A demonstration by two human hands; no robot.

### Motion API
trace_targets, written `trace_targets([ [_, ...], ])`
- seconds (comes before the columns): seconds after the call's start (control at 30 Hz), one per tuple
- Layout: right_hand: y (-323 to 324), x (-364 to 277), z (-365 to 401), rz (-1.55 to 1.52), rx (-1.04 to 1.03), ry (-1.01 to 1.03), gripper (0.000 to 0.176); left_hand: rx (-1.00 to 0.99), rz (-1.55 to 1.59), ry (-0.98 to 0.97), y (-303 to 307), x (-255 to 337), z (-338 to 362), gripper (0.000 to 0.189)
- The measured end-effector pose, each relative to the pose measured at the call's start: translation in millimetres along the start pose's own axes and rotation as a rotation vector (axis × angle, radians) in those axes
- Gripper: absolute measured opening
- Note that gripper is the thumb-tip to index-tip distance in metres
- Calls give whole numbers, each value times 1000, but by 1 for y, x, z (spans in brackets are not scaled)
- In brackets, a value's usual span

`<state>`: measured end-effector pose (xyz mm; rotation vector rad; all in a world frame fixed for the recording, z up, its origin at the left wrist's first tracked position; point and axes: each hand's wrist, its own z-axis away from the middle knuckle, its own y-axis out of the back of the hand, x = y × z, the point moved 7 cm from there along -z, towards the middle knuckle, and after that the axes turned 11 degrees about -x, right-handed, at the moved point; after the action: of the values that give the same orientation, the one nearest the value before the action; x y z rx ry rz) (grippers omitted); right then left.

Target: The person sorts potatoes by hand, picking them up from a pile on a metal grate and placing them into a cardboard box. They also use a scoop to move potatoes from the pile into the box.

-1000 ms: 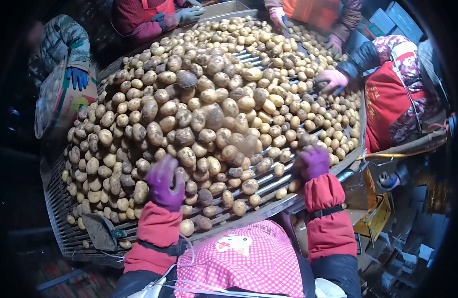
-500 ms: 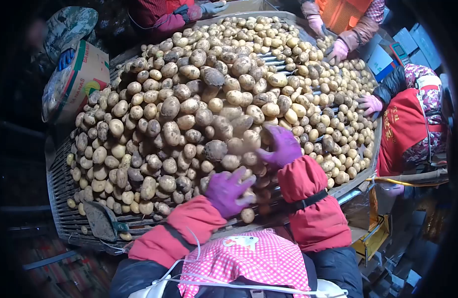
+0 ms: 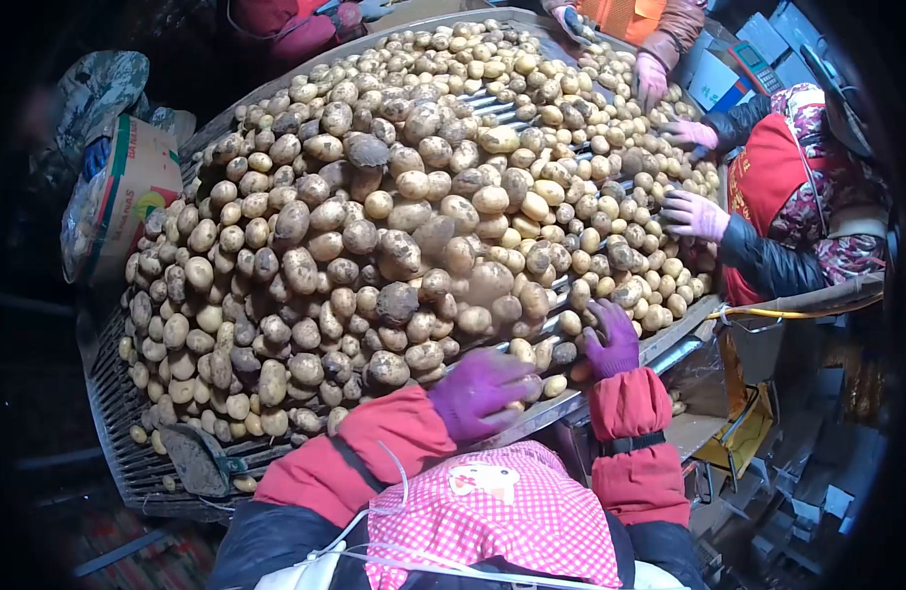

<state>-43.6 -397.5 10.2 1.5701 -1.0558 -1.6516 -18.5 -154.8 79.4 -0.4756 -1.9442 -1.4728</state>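
Observation:
A large heap of potatoes [image 3: 359, 236], many smeared with soil, lies on a slatted metal table [image 3: 118, 433]. My left hand [image 3: 482, 393], in a purple glove, is at the heap's near edge. Its fingers stretch to the right beside a few potatoes and are blurred by motion. My right hand [image 3: 613, 339], also gloved in purple, is at the near right edge with its fingers spread against the potatoes. Several loose potatoes [image 3: 554, 385] lie between my two hands. Neither hand visibly grips a potato.
A co-worker's pink-gloved hands [image 3: 697, 214] rest on potatoes at the right. Other workers stand at the far side, one in an orange vest [image 3: 625, 18]. A scoop [image 3: 197, 460] lies at the front left. A banana carton [image 3: 138, 182] stands left, and a yellow crate [image 3: 738, 433] right.
My right hand has moved right and toward me, away from the heap's middle. My left hand has shifted slightly right. The right co-worker's second hand has come onto the potatoes. The view has shifted.

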Motion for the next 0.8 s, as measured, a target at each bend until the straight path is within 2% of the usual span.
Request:
trace_targets([
  [0.07, 10, -17, -1, -78, 52, 12, 48, 176, -23, 122, 43, -12, 16, 53],
  [0.13, 20, -57, -21, -107, 32, 60, 47, 414, -245, 306, 86, -35, 47, 57],
  [0.17, 17, -74, -30, -54, -28, 128, 52, 448, -411, 435, 99, -42, 60, 59],
  [0.2, 1, -81, -42, 17, -170, 36, 62, 482, -580, 567, 110, -46, 71, 60],
  [0.27, -32, -86, -57, 108, -360, 14, 67, 330, -544, 625, 108, -65, 75, 62],
  [0.4, -26, -65, -75, -296, -450, -47, 59, 177, -503, 724, 108, -79, 74, 64],
  [0.43, -19, -58, -78, -273, -436, -119, 55, 177, -534, 707, 108, -81, 73, 64],
  [0.47, -4, -60, -79, -198, -457, -198, 53, 175, -526, 700, 108, -83, 73, 64],
  [0.53, -7, -30, -96, -116, -406, -155, 58, 162, -507, 688, 109, -84, 71, 63],
  [0.63, 6, -77, -120, 140, -238, 30, 65, 151, -474, 674, 111, -83, 68, 61],
  [0.67, 7, -104, -125, 176, -341, -16, 74, 150, -468, 673, 109, -83, 68, 61],
  [0.73, -12, -131, -127, 418, -264, 115, 73, 157, -463, 668, 109, -87, 67, 62],
  [0.8, -34, -158, -122, 472, -524, 168, 72, 141, -438, 685, 111, -89, 65, 63],
])
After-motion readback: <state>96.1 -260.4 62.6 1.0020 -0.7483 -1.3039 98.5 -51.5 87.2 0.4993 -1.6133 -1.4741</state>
